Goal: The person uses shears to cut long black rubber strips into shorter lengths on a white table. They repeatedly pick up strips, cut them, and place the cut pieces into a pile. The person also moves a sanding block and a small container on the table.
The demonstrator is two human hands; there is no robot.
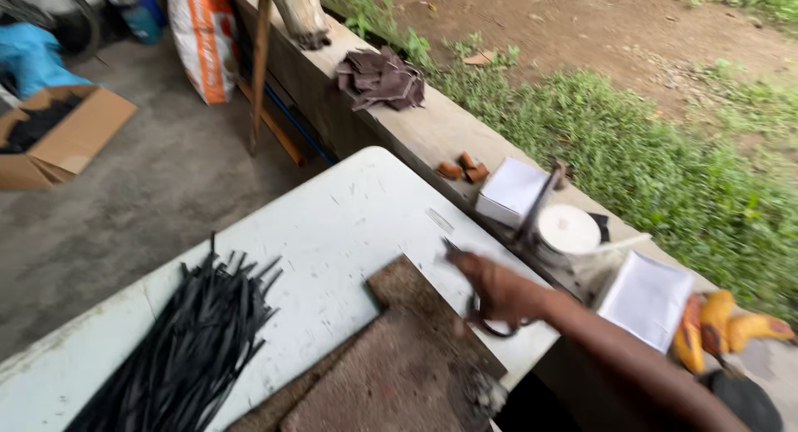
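My right hand point(503, 291), lower right: grip closed around scissors point(478, 303), over brown board point(399, 357) on white worktop point(332, 224).

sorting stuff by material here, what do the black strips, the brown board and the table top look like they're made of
Black strips: probably rubber or leather; thin, matte, slightly curled, loosely piled.
Brown board: looks like fibreboard or rough wood; dull, grainy, worn at one corner.
Table: likely moulded plastic; white, smooth, scuffed, rounded corner.
The right hand holds scissors, which are blurred; their blades look like dark metal.
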